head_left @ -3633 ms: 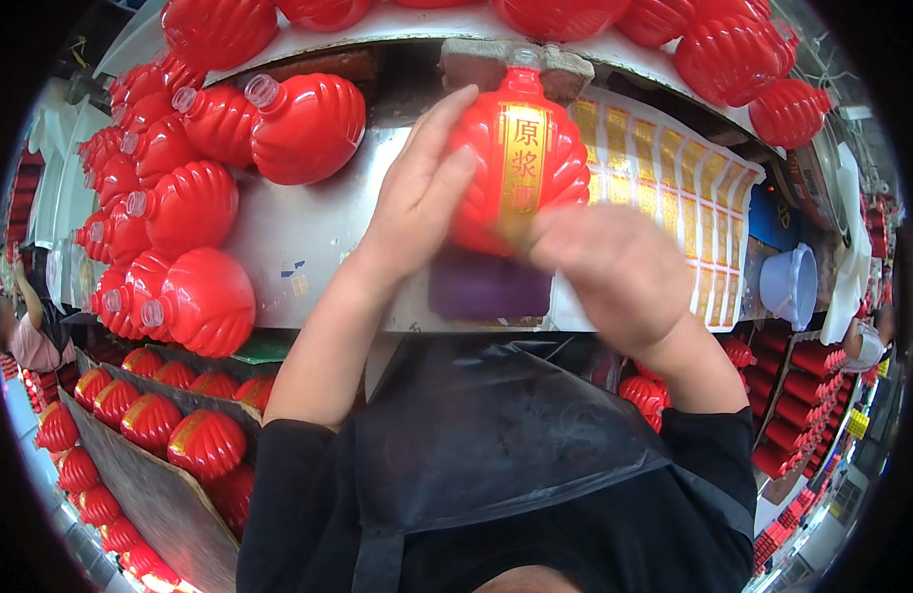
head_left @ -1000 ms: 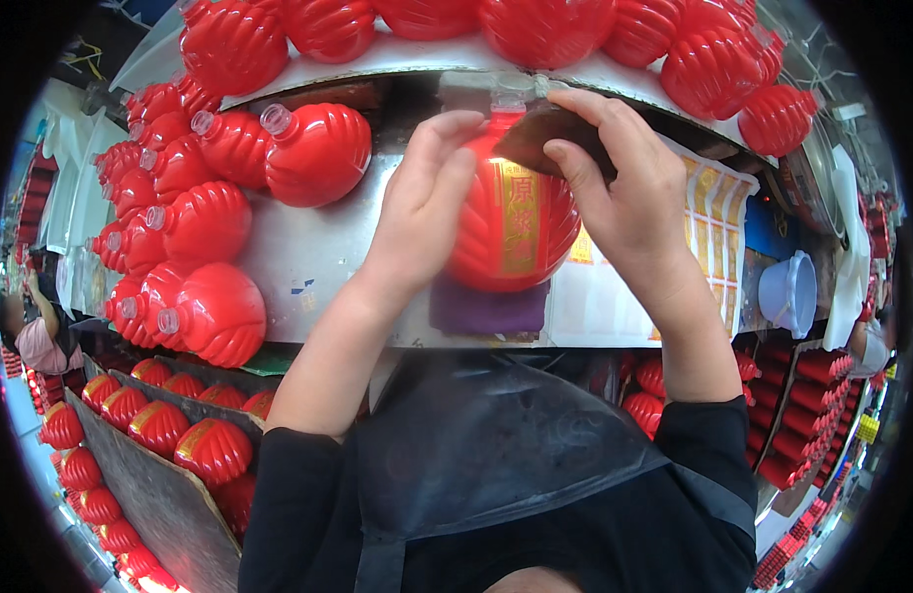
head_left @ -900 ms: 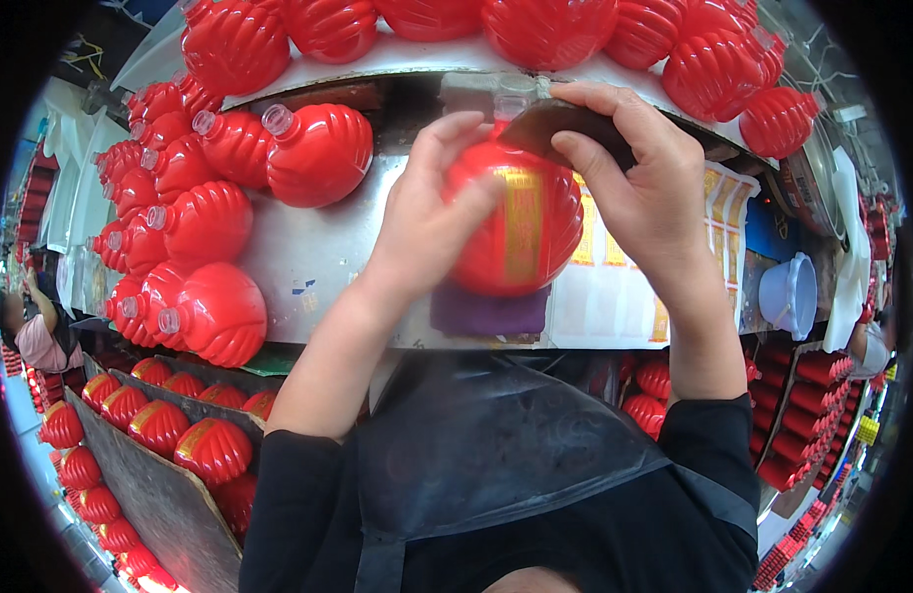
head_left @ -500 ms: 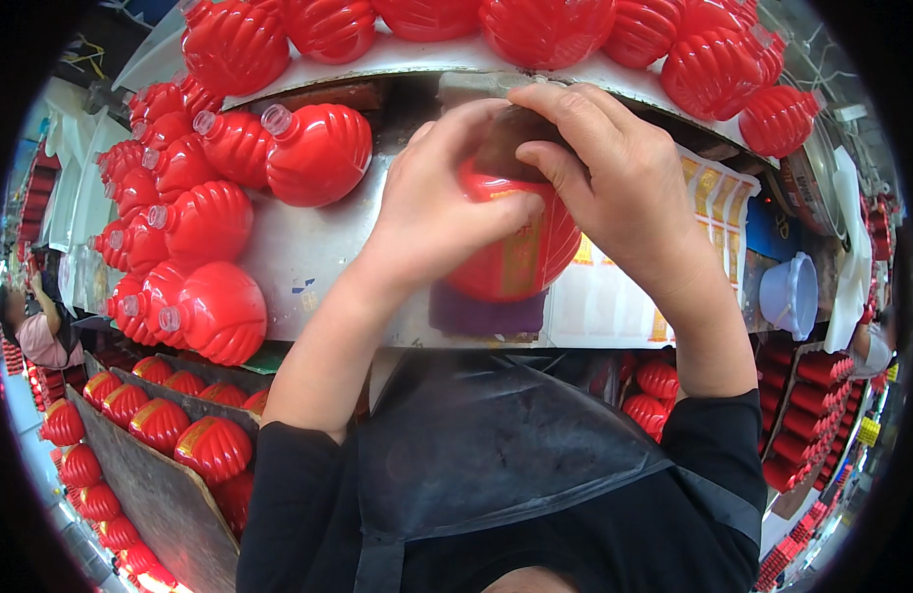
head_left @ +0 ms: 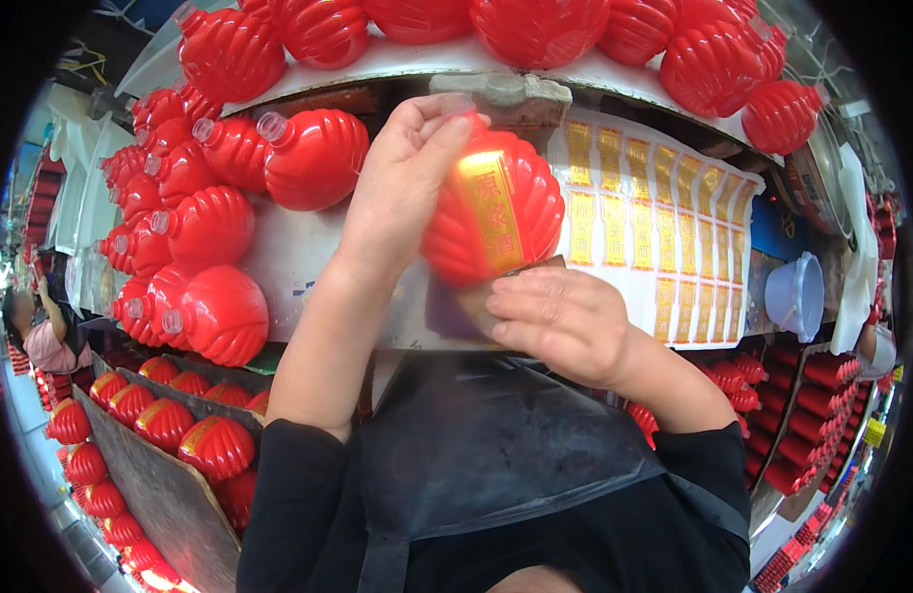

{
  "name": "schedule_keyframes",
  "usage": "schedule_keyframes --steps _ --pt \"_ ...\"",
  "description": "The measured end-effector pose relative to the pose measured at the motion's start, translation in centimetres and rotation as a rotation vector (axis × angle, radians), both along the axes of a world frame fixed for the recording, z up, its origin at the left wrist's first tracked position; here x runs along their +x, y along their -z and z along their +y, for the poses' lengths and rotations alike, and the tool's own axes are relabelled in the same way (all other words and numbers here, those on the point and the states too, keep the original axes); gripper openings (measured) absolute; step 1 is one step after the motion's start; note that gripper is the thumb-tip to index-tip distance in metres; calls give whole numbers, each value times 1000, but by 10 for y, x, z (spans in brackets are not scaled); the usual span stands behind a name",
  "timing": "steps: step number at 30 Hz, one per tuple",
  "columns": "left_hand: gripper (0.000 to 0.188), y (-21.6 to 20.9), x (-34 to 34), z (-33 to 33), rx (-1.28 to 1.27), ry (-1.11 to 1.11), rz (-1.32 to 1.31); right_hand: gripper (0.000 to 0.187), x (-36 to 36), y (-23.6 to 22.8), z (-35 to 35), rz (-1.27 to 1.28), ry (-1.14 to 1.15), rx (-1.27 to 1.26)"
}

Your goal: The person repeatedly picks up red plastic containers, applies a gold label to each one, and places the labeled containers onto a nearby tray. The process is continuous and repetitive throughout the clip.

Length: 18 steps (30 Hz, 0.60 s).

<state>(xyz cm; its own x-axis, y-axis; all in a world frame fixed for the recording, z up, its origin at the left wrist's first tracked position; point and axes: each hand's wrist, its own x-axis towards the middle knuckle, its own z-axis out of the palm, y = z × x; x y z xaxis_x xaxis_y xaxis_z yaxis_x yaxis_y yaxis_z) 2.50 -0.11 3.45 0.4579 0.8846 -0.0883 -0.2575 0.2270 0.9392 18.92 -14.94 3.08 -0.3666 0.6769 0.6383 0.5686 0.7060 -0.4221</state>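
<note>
Grey metal tabletop [head_left: 293, 242] is ended by a front edge just beyond the black apron [head_left: 506, 445]. Above that edge, the right hand [head_left: 560, 321] is laid palm-down, fingers together over a brown flat piece [head_left: 479, 299]; whether the piece is gripped cannot be told, the thumb being hidden. Just past it, the ribbed red bottle [head_left: 536, 203] is held tilted above a purple cloth [head_left: 447, 321], its neck wrapped by the curled fingers of the left hand [head_left: 402, 163]. For smoothing the gold label [head_left: 491, 212], as this step is judged to be, the neck is best kept steady and even pressure spread to the label's lower end. Room is offered leftward by the strip of metal before the bottle row [head_left: 214, 311]; rightward, sliding is limited by the label sheet [head_left: 664, 222]. Farther off, movement is bounded by a worn grey block [head_left: 521, 97] and the bottle-laden white shelf [head_left: 417, 57].
</note>
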Motion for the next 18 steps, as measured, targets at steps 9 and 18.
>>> schedule_keyframes --steps 9,18 --pt "33 -3 -1 -13 -2 -85 -75 26 0 -34 39 539 543 -208" --pt "30 -5 -2 -28 60 -112 -86 23 8 -49 51 233 662 -211"
